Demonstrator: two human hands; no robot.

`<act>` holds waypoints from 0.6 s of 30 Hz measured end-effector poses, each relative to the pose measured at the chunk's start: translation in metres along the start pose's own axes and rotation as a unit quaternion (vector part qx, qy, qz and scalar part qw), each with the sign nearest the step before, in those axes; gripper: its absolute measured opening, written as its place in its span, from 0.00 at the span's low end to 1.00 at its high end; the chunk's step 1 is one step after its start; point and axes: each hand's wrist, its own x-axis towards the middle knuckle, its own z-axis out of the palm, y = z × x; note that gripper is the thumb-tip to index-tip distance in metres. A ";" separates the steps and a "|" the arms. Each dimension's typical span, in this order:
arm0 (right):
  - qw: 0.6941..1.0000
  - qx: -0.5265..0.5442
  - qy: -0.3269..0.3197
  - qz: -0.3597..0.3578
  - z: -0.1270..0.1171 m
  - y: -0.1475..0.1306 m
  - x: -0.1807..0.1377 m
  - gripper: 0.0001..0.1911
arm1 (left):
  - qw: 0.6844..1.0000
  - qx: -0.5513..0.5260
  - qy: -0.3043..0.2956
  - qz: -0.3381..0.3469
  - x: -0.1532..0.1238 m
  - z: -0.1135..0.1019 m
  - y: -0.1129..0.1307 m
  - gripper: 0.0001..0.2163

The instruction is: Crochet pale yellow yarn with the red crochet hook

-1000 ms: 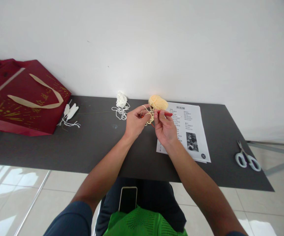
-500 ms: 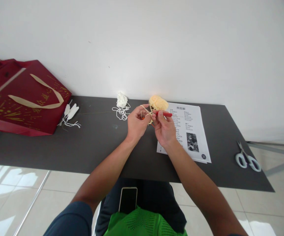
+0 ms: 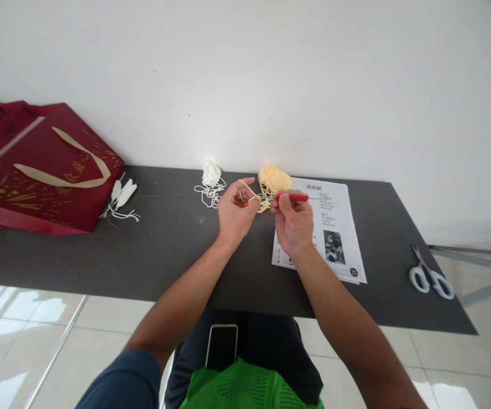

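Observation:
My right hand (image 3: 293, 221) grips a crochet hook by its red handle (image 3: 294, 197), its thin shaft pointing left toward my other hand. My left hand (image 3: 237, 211) pinches a small piece of cream yarn work (image 3: 254, 200), largely hidden by the fingers. A strand of cream yarn runs over the raised left forefinger. Something orange shows at the left fingertips, and an orange-red thin tip (image 3: 266, 216) sticks out just right of them. Behind the hands sits a pale yellow yarn ball (image 3: 274, 178), with loose loops hanging down from it.
Printed sheets (image 3: 345, 227) lie under and beside my right hand. White yarn (image 3: 211, 173) is at the table's back edge. White crocheted pieces (image 3: 122, 194) lie by a dark red gift bag (image 3: 53, 170) on the left. Scissors (image 3: 430, 278) rest near the right edge. A phone (image 3: 221, 346) is on my lap.
My right hand has moved a little to the right with the hook, widening the gap between the hands. My left hand stays almost in place, still pinching the yarn work.

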 end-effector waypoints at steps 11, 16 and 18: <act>0.997 -0.030 0.010 -0.067 0.001 -0.004 -0.003 0.09 | 1.000 -0.010 0.004 -0.003 0.001 0.000 -0.001 0.18; 0.995 -0.041 0.005 -0.092 -0.002 0.001 -0.003 0.06 | 1.000 -0.019 0.000 -0.003 0.001 -0.001 -0.001 0.18; 0.992 -0.059 0.004 -0.110 -0.004 0.003 -0.003 0.07 | 1.000 -0.024 0.003 -0.004 0.002 -0.001 -0.001 0.18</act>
